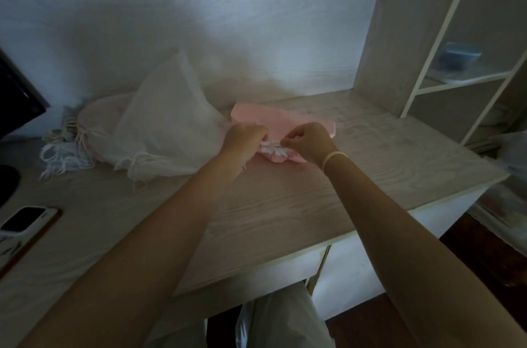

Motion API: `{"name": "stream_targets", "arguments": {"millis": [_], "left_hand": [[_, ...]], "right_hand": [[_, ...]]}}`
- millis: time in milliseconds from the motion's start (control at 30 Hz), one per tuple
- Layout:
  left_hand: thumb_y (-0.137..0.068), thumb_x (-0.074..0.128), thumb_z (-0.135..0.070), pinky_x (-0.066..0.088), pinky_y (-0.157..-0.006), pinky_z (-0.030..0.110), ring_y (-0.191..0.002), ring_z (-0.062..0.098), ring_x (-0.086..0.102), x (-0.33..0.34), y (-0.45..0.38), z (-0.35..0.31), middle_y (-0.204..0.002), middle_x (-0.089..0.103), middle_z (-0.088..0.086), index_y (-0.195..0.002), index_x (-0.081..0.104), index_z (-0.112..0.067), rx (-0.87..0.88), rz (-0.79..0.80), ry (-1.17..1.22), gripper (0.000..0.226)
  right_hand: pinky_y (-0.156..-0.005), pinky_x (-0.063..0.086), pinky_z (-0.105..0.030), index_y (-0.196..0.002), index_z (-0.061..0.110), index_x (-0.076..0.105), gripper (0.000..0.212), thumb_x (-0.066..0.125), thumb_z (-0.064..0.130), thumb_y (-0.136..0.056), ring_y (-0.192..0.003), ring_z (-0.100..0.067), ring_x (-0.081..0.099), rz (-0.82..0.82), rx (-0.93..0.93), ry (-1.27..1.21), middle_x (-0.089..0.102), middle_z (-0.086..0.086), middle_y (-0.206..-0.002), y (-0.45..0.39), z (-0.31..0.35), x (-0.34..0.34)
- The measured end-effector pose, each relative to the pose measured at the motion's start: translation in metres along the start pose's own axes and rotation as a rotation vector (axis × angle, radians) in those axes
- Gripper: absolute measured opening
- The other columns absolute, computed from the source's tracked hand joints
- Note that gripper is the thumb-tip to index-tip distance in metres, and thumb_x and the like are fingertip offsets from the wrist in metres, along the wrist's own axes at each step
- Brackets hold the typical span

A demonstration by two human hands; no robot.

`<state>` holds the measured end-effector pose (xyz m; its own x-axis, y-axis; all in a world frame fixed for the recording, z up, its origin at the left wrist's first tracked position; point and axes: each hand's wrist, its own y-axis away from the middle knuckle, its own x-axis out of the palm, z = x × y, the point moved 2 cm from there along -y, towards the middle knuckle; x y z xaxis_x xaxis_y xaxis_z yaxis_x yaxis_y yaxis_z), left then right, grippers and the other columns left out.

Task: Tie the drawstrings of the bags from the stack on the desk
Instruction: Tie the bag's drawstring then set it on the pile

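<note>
A pink drawstring bag (256,115) lies flat on the wooden desk (285,205), its gathered mouth toward me. My left hand (242,138) and my right hand (309,142) are both closed on the white drawstrings (272,148) at that mouth, close together. To the left lies a stack of pale, sheer bags (159,125) with loose white cords (65,153) trailing off its left end. The top bag of the stack stands up in a peak.
A phone (24,219) lies on the desk at the left edge, beside a dark object (7,182). A dark screen (17,99) stands at the far left. White shelving (427,62) rises at the right, holding a clear container (459,59).
</note>
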<state>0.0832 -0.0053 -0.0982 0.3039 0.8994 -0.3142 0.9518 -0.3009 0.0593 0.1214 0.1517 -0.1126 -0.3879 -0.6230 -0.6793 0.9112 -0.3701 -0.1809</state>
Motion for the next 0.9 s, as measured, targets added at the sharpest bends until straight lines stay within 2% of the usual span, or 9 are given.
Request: {"name": "stream_targets", "arguments": {"millis": [200, 333, 400, 500, 600, 667, 733, 800, 900], "left_hand": [[-0.096, 0.054, -0.016, 0.039, -0.044, 0.02, -0.044, 0.011, 0.054, 0.006, 0.004, -0.006, -0.069, 0.064, 0.01, -0.085, 0.071, -0.013, 0.139, 0.104, 0.101, 0.02], [-0.09, 0.062, -0.019, 0.041, -0.054, 0.021, -0.047, 0.006, 0.053, 0.004, -0.004, 0.007, -0.068, 0.064, 0.004, -0.093, 0.075, -0.008, 0.144, -0.041, -0.013, 0.017], [-0.088, 0.064, -0.022, 0.043, -0.064, 0.025, -0.066, 0.016, 0.06, 0.002, -0.006, 0.007, -0.065, 0.064, 0.003, -0.087, 0.074, -0.005, 0.134, -0.053, -0.073, 0.02], [-0.092, 0.058, -0.025, 0.046, -0.073, 0.028, -0.089, 0.025, 0.065, 0.002, 0.0, 0.0, -0.09, 0.07, 0.009, -0.092, 0.071, -0.012, 0.166, 0.042, -0.424, 0.018], [-0.085, 0.066, -0.027, 0.033, -0.046, 0.008, -0.051, -0.002, 0.056, 0.0, 0.002, 0.006, -0.058, 0.059, -0.009, -0.062, 0.063, -0.022, 0.181, 0.13, -0.41, 0.024], [-0.086, 0.064, -0.029, 0.033, -0.045, 0.013, -0.049, 0.001, 0.053, 0.0, 0.003, 0.011, -0.055, 0.057, -0.01, -0.059, 0.062, -0.021, 0.209, 0.136, -0.458, 0.028], [-0.09, 0.057, -0.029, 0.035, -0.053, 0.026, -0.06, 0.013, 0.054, 0.0, 0.001, 0.011, -0.059, 0.057, -0.006, -0.059, 0.062, -0.019, 0.201, 0.129, -0.46, 0.032], [-0.091, 0.053, -0.026, 0.036, -0.054, 0.025, -0.061, 0.013, 0.056, -0.002, -0.001, 0.01, -0.063, 0.062, -0.005, -0.072, 0.071, -0.018, 0.132, 0.134, -0.333, 0.028], [-0.091, 0.048, -0.022, 0.024, -0.041, 0.019, -0.034, 0.007, 0.036, -0.008, -0.006, 0.014, -0.044, 0.049, -0.008, -0.082, 0.07, -0.014, -0.064, 0.194, -0.084, 0.026]], "right_hand": [[-0.07, 0.044, -0.025, -0.092, 0.008, 0.076, 0.018, 0.075, 0.02, -0.079, -0.068, -0.012, 0.057, 0.146, -0.063, -0.004, 0.066, -0.003, -0.074, 0.007, 0.017, 0.005], [-0.047, 0.039, -0.015, -0.096, 0.009, 0.073, 0.019, 0.061, 0.004, -0.083, -0.045, -0.001, 0.048, 0.19, -0.012, -0.184, 0.058, 0.01, -0.054, 0.009, 0.023, -0.009], [-0.053, 0.044, -0.019, -0.099, 0.011, 0.072, 0.026, 0.059, -0.001, -0.079, -0.06, -0.012, 0.055, 0.216, 0.0, -0.302, 0.066, 0.002, -0.067, 0.008, 0.028, -0.021], [-0.074, 0.048, -0.027, -0.101, 0.014, 0.072, 0.026, 0.063, 0.005, -0.077, -0.091, -0.018, 0.062, 0.237, -0.041, -0.378, 0.07, -0.003, -0.099, 0.006, 0.041, -0.032], [-0.083, 0.045, -0.033, -0.103, 0.019, 0.071, 0.029, 0.063, 0.014, -0.075, -0.097, -0.017, 0.062, 0.241, -0.062, -0.486, 0.071, 0.0, -0.097, -0.002, 0.063, -0.032], [-0.085, 0.044, -0.034, -0.109, 0.021, 0.067, 0.036, 0.063, 0.018, -0.074, -0.099, -0.018, 0.062, 0.215, -0.087, -0.593, 0.071, -0.001, -0.101, -0.01, 0.076, -0.029], [-0.081, 0.044, -0.03, -0.12, 0.021, 0.058, 0.039, 0.061, 0.016, -0.081, -0.102, -0.016, 0.061, 0.162, -0.086, -0.671, 0.068, -0.002, -0.115, -0.02, 0.085, -0.023], [-0.076, 0.045, -0.025, -0.127, 0.017, 0.051, 0.041, 0.055, 0.008, -0.087, -0.103, -0.016, 0.058, 0.074, -0.11, -0.543, 0.06, -0.005, -0.126, -0.027, 0.085, -0.019], [-0.092, 0.043, -0.025, -0.114, 0.015, 0.062, 0.036, 0.05, 0.0, -0.083, -0.114, -0.02, 0.053, -0.031, -0.192, -0.199, 0.057, -0.007, -0.125, -0.03, 0.072, -0.015]]}}
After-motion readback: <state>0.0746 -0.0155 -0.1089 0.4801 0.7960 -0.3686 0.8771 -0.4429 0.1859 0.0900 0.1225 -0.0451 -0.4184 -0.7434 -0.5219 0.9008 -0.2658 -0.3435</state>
